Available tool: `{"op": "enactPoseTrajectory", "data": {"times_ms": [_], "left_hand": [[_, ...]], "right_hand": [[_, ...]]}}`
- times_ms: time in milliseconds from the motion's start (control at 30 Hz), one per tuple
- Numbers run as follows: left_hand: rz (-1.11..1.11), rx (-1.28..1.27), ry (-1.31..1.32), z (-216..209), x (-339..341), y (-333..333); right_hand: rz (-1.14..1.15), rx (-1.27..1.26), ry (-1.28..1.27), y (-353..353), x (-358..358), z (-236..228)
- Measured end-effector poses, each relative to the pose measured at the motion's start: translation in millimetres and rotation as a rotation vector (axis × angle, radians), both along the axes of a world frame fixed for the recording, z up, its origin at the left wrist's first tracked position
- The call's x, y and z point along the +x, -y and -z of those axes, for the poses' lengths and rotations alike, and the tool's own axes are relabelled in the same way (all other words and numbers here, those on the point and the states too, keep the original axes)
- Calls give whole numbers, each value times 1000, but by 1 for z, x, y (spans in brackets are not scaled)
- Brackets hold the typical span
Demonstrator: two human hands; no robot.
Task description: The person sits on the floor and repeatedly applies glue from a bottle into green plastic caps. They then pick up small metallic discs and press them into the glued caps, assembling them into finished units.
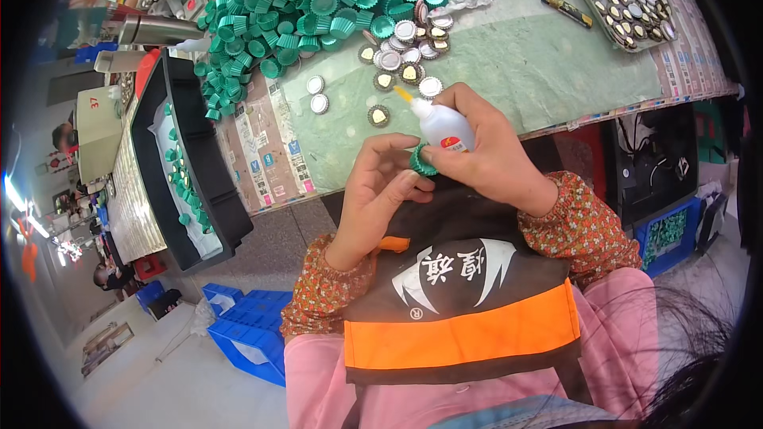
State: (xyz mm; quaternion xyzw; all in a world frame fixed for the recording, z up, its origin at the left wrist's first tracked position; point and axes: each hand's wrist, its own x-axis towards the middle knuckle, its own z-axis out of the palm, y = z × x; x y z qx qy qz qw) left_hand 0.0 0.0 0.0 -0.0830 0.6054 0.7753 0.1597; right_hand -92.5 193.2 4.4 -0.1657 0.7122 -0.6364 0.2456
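At the table's near edge, my left hand pinches a small green fluted cup between its fingers and thumb. My right hand is wrapped round a white squeeze bottle with a yellow nozzle, which points up and away to the left. The right thumb also reaches the cup's rim. Just beyond the hands a dark, crimped cap with a pale piece in it lies on the green table cover. A loose heap of similar caps, some silver side up, lies farther back.
A large heap of green fluted cups covers the far left of the table. Off its left side stands a black tray. At the back right are a tray of caps and a dark tube. Blue crates sit on the floor.
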Motion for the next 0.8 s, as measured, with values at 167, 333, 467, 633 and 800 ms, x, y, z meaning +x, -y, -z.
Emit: {"op": "enactPoseTrajectory", "data": {"times_ms": [167, 333, 467, 633, 800], "left_hand": [[-81, 249, 85, 3, 6, -10], [-136, 526, 124, 13, 9, -1], [-180, 620, 117, 14, 9, 7], [-202, 551, 141, 14, 12, 10], [-209, 518, 133, 13, 14, 7]], "right_hand": [[73, 59, -311, 5, 15, -1], [22, -63, -308, 0, 11, -7], [-112, -22, -431, -22, 2, -10], [-161, -11, -466, -37, 9, -16], [-144, -27, -612, -36, 12, -19]]}}
